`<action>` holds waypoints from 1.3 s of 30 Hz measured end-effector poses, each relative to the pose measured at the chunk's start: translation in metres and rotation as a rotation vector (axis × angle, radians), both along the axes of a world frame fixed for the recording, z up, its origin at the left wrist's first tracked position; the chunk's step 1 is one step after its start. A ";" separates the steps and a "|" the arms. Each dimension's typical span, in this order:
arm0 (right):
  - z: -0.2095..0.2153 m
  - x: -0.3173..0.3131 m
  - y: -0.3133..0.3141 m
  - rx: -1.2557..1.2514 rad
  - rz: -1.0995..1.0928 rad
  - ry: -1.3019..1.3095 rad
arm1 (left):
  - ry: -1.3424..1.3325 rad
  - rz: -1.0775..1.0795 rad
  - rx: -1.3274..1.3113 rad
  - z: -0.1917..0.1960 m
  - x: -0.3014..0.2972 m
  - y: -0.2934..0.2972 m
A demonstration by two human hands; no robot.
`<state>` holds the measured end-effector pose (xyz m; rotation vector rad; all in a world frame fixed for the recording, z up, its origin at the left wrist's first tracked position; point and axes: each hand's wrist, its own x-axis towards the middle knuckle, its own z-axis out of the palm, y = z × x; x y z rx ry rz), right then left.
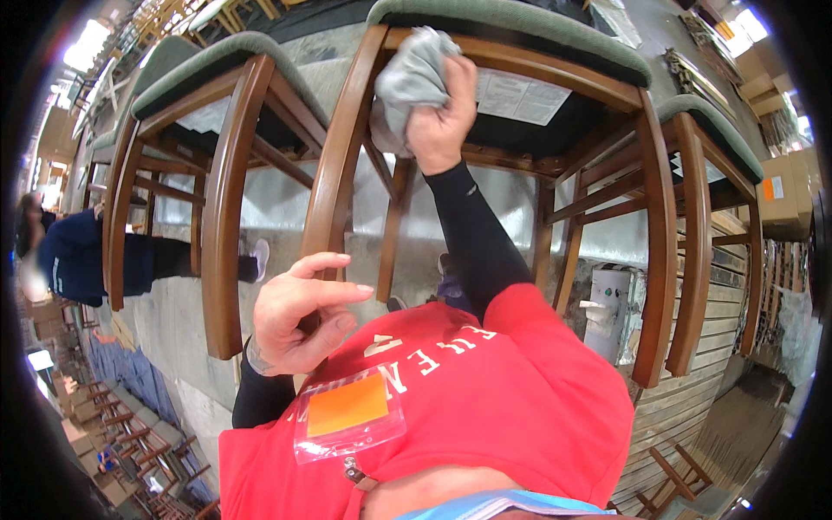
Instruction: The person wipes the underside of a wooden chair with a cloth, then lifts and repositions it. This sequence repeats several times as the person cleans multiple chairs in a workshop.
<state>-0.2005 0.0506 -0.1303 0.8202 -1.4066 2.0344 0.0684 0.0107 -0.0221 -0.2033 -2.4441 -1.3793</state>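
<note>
Grey cloth (414,80) bunched in a loose wad, long axis running roughly up-down in view, pressed against the front leg of the middle wooden chair (520,95) just under its green padded seat, upper centre of the scene. Right hand (444,117) clamped around cloth from the right side, fingers wrapped over the wad, knuckles up, black-sleeved forearm stretched far and away from the body toward the chair rail. Left hand (295,316) held near the chest, not gripping anything, fingers apart and loosely curled, index finger extended to the right, thumb tucked, sitting just in front of the lower part of the same chair leg (334,173). Chairs seen from underneath, legs sweeping down toward the viewer; second green-seated chair (217,130) to the left, third chair (702,208) to the right. Red shirt (485,399) filling the near bottom, clear badge holder with orange card (348,407) hanging on it. Another person in dark blue (78,256) at far left, lying across the view. White canister-like object (607,303) behind the chair legs at right, cardboard box (784,199) at far right, stacked chair frames (130,425) at lower left.
</note>
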 end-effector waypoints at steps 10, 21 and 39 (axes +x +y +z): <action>0.053 0.154 0.051 0.374 0.633 0.692 | 0.770 0.491 -0.106 -0.023 -0.002 -0.006; 0.073 -0.047 -0.044 1.267 0.062 0.519 | 0.577 0.472 0.016 -0.018 0.026 0.000; -0.057 0.153 0.117 0.146 0.057 -0.428 | 0.860 0.289 -0.014 -0.044 0.094 0.034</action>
